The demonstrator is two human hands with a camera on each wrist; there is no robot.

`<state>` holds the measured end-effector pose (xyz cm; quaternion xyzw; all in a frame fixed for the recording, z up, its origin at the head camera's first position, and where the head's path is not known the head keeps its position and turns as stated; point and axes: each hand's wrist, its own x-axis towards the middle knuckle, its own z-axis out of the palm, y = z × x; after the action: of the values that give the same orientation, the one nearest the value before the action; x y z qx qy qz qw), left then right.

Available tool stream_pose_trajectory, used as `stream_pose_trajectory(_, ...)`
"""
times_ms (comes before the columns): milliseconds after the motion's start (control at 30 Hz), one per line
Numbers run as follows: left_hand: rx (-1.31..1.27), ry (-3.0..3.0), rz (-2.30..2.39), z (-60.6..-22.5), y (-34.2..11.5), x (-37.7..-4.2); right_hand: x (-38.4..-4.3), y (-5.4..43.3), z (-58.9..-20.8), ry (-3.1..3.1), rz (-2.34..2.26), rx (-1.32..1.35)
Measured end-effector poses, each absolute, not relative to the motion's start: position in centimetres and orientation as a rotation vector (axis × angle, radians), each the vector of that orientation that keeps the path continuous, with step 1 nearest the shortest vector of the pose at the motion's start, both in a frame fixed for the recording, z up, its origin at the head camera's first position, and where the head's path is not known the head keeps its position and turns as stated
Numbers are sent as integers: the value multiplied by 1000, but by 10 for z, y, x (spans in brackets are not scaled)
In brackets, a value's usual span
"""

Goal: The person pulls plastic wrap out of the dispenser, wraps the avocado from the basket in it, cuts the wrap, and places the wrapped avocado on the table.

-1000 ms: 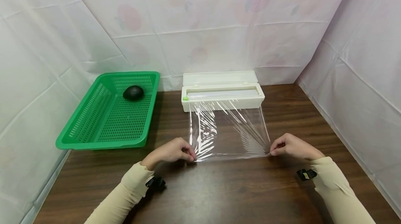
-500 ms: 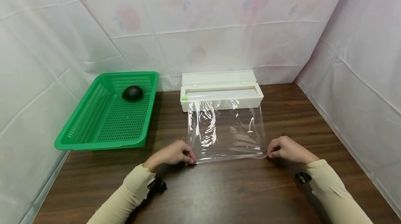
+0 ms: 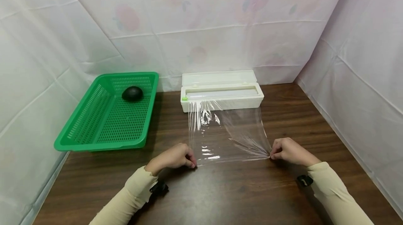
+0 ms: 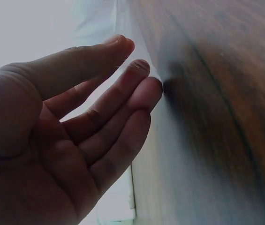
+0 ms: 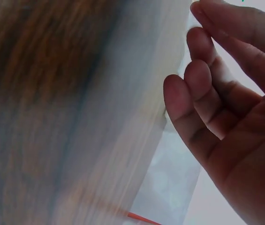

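A sheet of clear plastic wrap stretches toward me from a white dispenser box, whose lid is raised at the back. At the sheet's near left corner my left hand pinches the film between thumb and index finger. My right hand pinches the near right corner, where creases fan out from the fingertips. Close up, the left wrist view has the left hand with thumb and index together. In the right wrist view the right hand likewise brings thumb and index together, its other fingers bent.
To the left stands a green plastic basket with a dark oval object inside, perhaps an avocado. A small green slider sits at the box's left end. White patterned curtains enclose the brown wooden table behind and at both sides.
Both hands have come slightly nearer to me with the film's front edge. The film slackened on the right half a second ago and is now drawn tighter there.
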<state>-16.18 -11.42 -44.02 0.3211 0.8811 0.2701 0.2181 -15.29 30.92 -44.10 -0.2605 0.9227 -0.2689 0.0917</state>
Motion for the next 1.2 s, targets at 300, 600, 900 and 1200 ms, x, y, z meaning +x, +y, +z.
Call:
stream_pose_trajectory(300, 1004, 2453, 658, -437, -114, -159, -151, 307, -445, 2674, -777, -730)
stream_pose_trajectory(600, 966, 2450, 691, -438, -116, -157, -150, 306, -447, 2678, -755, -676)
stream_pose_trajectory(900, 941, 2445, 709, -438, -118, -157, -152, 303, -448, 2679, -816, -671)
stream_pose_trajectory(1200, 902, 2401, 789, -439, -119, -158, -152, 303, -449, 2674, -807, -648)
